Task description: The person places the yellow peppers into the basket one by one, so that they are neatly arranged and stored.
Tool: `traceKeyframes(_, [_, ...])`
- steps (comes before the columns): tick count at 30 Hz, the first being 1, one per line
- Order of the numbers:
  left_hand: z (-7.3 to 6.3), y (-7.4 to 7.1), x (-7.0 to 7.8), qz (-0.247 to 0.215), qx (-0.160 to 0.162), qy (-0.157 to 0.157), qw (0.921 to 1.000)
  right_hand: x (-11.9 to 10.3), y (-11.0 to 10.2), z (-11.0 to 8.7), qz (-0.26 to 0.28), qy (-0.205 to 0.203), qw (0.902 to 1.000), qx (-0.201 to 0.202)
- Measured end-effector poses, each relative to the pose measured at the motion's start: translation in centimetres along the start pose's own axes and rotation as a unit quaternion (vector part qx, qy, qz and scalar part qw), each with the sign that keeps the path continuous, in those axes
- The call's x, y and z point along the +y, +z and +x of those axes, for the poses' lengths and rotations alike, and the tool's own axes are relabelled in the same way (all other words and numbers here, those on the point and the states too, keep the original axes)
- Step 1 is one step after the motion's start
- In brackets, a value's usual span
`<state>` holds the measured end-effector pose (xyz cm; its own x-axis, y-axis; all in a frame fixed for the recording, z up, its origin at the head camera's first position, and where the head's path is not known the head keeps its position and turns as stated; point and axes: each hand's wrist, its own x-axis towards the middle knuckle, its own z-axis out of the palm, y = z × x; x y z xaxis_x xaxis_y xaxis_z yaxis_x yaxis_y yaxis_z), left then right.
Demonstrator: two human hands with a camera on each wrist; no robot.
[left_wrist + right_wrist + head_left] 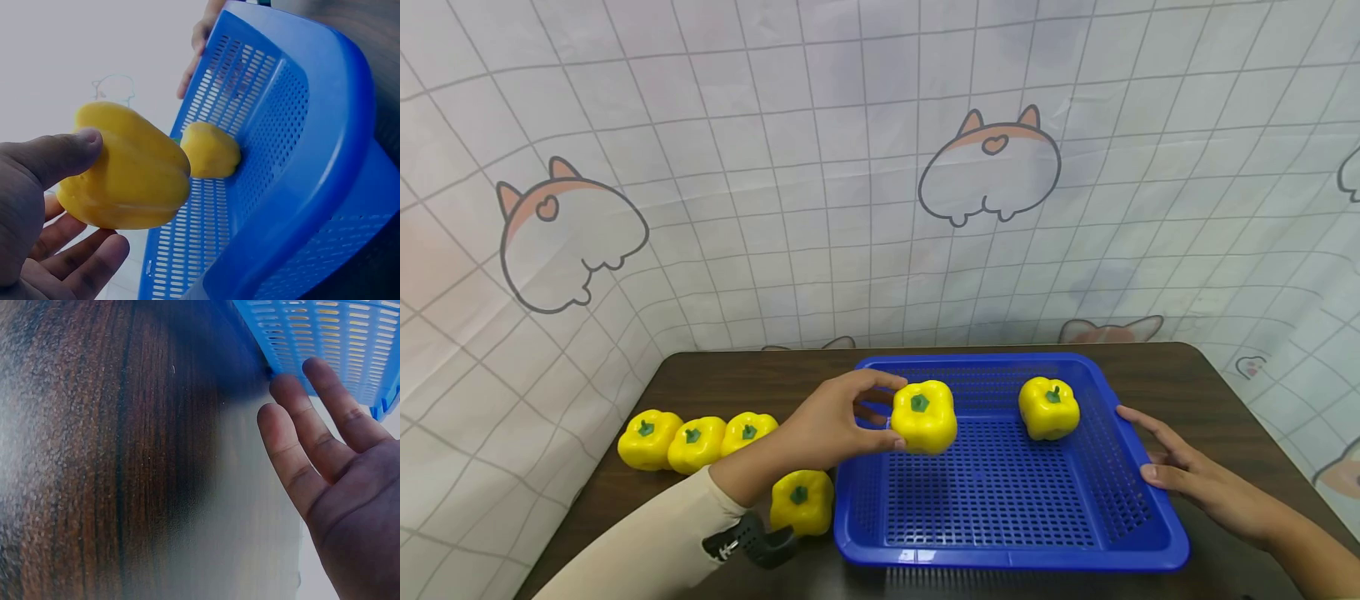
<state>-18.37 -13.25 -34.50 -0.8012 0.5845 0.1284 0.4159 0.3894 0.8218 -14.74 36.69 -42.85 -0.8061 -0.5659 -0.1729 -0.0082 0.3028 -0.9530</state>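
Note:
My left hand (835, 421) pinches a yellow bell pepper (924, 417) between thumb and fingers, holding it above the left part of a blue plastic basket (985, 557). In the left wrist view the thumb presses the side of this bell pepper (128, 169). A second yellow bell pepper (1048, 408) lies inside the basket, toward its back right. At the basket's right rim, my right hand (1213, 492) rests with thumb and index fingertip against the edge. Its other fingers (312, 434) stretch out nearly straight beside the basket's perforated wall (337, 344).
Left of the basket, several more yellow bell peppers stand on the dark wooden table (722, 375): a row (651, 439) at the far left and one (802, 502) close to the basket's left side, near the left wrist. A patterned white cloth (820, 250) hangs behind the table.

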Motion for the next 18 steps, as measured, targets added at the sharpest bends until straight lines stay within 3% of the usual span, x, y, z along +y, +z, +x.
traceKeyframes(18, [2.8, 1.7, 0.9, 0.001, -0.016, 0.003, 0.9999, -0.1, -0.1, 0.0, 0.004, -0.012, 0.9999, -0.009])
